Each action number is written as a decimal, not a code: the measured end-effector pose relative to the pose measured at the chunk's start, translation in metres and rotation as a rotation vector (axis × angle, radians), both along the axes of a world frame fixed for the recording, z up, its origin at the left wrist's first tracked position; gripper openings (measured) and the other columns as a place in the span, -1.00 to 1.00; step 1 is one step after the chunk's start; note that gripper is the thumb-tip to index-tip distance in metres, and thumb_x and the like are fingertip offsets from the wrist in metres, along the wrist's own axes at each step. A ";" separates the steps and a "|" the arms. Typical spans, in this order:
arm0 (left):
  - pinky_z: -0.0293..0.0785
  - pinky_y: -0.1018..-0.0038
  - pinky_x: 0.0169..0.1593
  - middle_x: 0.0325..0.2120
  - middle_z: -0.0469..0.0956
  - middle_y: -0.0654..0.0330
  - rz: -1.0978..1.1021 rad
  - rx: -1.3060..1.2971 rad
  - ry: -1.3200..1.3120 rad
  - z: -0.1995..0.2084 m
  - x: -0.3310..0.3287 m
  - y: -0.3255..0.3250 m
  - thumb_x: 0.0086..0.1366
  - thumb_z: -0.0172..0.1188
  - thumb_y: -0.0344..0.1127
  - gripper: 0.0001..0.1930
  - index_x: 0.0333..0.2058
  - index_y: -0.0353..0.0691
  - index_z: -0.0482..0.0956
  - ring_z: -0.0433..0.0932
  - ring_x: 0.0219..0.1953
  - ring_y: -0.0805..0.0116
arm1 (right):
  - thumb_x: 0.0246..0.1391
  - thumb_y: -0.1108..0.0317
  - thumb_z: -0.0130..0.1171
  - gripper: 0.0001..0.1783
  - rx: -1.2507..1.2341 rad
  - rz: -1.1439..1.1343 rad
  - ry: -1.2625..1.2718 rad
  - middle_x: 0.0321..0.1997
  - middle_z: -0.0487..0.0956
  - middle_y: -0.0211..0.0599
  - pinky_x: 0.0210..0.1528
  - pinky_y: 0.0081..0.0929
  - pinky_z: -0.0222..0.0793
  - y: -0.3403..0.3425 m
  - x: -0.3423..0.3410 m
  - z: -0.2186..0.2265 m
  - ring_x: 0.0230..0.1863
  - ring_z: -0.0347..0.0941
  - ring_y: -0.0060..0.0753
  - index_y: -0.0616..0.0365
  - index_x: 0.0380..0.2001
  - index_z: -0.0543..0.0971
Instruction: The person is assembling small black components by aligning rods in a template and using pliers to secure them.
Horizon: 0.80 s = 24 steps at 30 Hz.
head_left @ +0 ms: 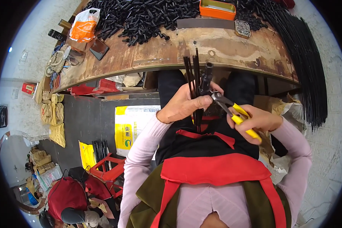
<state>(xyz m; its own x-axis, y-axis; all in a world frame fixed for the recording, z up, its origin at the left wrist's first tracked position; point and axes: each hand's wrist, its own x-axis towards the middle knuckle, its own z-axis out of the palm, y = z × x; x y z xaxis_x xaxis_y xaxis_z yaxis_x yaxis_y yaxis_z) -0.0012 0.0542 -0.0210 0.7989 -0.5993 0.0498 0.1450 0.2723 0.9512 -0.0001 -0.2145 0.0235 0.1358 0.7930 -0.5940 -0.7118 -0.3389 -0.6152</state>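
Mid-frame: left hand (188,102) clutched black rods (187,70) plus black fitting (206,79); right hand (260,119) gripped yellow-handled pliers (236,118) beside it (crimping, probably). Next likely needed: steady squeeze.

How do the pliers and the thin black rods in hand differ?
The pliers are one yellow-handled tool; the rods are several and look plain black. The pliers, in the right hand, slant toward the picture's lower right; the rods, in the left hand, run nearly straight up it. Both are hand-held.

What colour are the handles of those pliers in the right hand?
Yellow: the pliers' handles show best in the head view.
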 end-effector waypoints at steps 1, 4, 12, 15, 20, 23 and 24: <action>0.28 0.64 -0.35 -0.49 0.42 0.40 0.002 0.000 -0.005 -0.001 -0.002 0.001 0.33 0.23 -0.11 -0.58 0.02 -0.28 0.49 0.35 -0.43 0.65 | -0.04 0.36 0.25 -0.59 0.007 0.002 0.000 -0.55 0.52 -0.22 -0.58 -0.53 0.38 0.004 -0.003 0.000 -0.64 0.51 -0.40 0.25 -0.16 0.33; 0.30 0.63 -0.35 -0.49 0.41 0.39 0.097 0.071 -0.022 0.001 -0.003 -0.001 0.35 0.20 -0.10 -0.57 0.03 -0.29 0.46 0.35 -0.43 0.64 | -0.03 0.39 0.22 -0.53 -0.155 -0.232 -1.225 -0.40 0.55 -0.18 -0.42 -0.47 0.40 0.009 -0.013 -0.005 -0.48 0.54 -0.34 0.25 -0.04 0.34; 0.34 0.61 -0.32 -0.47 0.40 0.36 0.094 0.038 -0.005 0.000 -0.012 -0.002 0.37 0.18 -0.11 -0.65 -0.11 -0.29 0.42 0.36 -0.42 0.59 | 0.30 0.24 0.05 -0.63 -0.129 -0.182 -1.120 -0.38 0.61 -0.05 -0.22 -0.41 0.40 0.019 -0.014 -0.010 -0.31 0.58 -0.23 0.37 -0.04 0.49; 0.32 0.61 -0.34 -0.47 0.39 0.36 0.143 0.030 0.006 0.000 -0.015 -0.004 0.37 0.18 -0.10 -0.64 -0.11 -0.29 0.42 0.35 -0.43 0.60 | 0.30 0.27 0.00 -0.66 -0.192 -0.068 -1.015 -0.23 0.63 -0.17 -0.15 -0.45 0.42 0.020 -0.013 0.000 -0.21 0.57 -0.43 0.37 -0.06 0.49; 0.31 0.62 -0.35 -0.47 0.40 0.36 0.135 0.035 -0.012 0.000 -0.012 -0.004 0.37 0.18 -0.10 -0.64 -0.08 -0.28 0.39 0.34 -0.43 0.61 | 0.32 0.24 -0.02 -0.69 -0.187 -0.135 -0.808 -0.29 0.62 -0.27 -0.28 -0.55 0.38 0.023 -0.016 0.012 -0.30 0.56 -0.51 0.33 -0.17 0.48; 0.33 0.62 -0.34 -0.43 0.42 0.35 0.101 0.035 0.002 0.000 -0.012 -0.002 0.37 0.18 -0.18 -0.69 -0.09 -0.27 0.40 0.36 -0.40 0.62 | 0.33 0.20 -0.01 -0.70 -0.197 -0.126 -0.701 -0.42 0.56 -0.36 -0.38 -0.61 0.34 0.023 -0.015 0.016 -0.44 0.49 -0.59 0.27 -0.25 0.47; 0.35 0.62 -0.33 -0.40 0.44 0.35 0.121 0.063 0.001 0.004 -0.014 -0.006 0.36 0.19 -0.23 -0.72 -0.10 -0.27 0.41 0.37 -0.39 0.62 | 0.33 0.19 -0.01 -0.70 -0.206 -0.133 -0.595 -0.49 0.52 -0.42 -0.44 -0.63 0.31 0.019 -0.017 0.018 -0.51 0.44 -0.63 0.24 -0.29 0.47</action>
<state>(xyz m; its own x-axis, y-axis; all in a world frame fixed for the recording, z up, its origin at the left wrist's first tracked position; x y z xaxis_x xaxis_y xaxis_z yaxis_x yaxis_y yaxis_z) -0.0155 0.0480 -0.0165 0.8655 -0.5007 0.0140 0.1161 0.2276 0.9668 -0.0174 -0.1956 0.0418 0.5785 0.6243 -0.5250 -0.3128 -0.4247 -0.8496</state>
